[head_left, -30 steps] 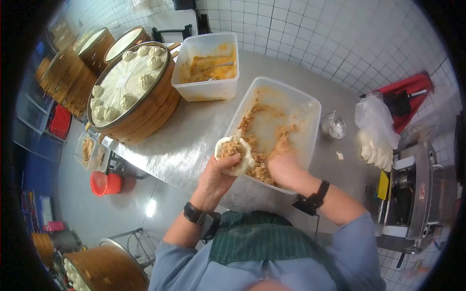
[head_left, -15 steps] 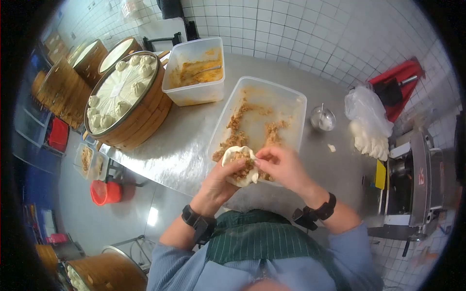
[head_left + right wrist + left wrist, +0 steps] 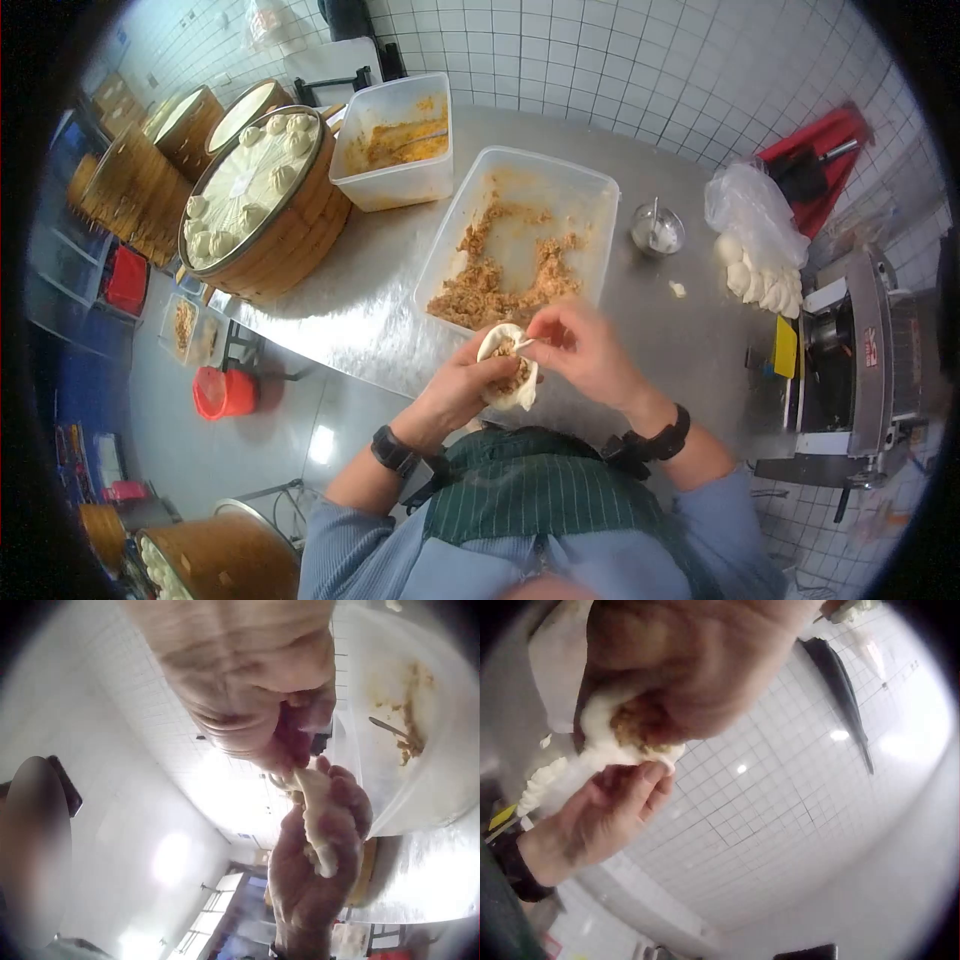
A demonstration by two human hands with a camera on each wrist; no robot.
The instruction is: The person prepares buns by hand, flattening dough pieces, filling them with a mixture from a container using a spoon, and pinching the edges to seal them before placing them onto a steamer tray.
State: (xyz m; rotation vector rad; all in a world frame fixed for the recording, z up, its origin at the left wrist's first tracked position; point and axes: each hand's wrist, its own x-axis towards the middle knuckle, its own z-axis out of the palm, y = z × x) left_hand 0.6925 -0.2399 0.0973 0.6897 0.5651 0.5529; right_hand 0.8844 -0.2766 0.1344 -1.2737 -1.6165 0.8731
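A round dough wrapper (image 3: 518, 396) with chopped brown filling (image 3: 522, 374) lies in my left hand (image 3: 452, 392), whose fingers cup it from beneath while the thumb rests on the filling. With thumb and fingertips, my right hand (image 3: 590, 358) pinches the wrapper's edge, pulling it to a small point. In the right wrist view the dough (image 3: 321, 817) is folded along its rim between both hands. Just beyond the hands stands a clear plastic tub (image 3: 600, 240), with filling (image 3: 480, 290) smeared and heaped along its near side.
A bamboo steamer (image 3: 300, 240) with several pleated buns (image 3: 281, 178) stands at left. Beside it is a second tub (image 3: 395, 190) with orange residue. To the right are a small metal bowl (image 3: 657, 230), a dough scrap (image 3: 678, 289), dough pieces (image 3: 765, 280) under plastic and a machine (image 3: 865, 360).
My right hand came out of the filling tub to the wrapper and now pinches its edge. The wrapper, flat and open earlier, is partly gathered and has moved slightly toward my body.
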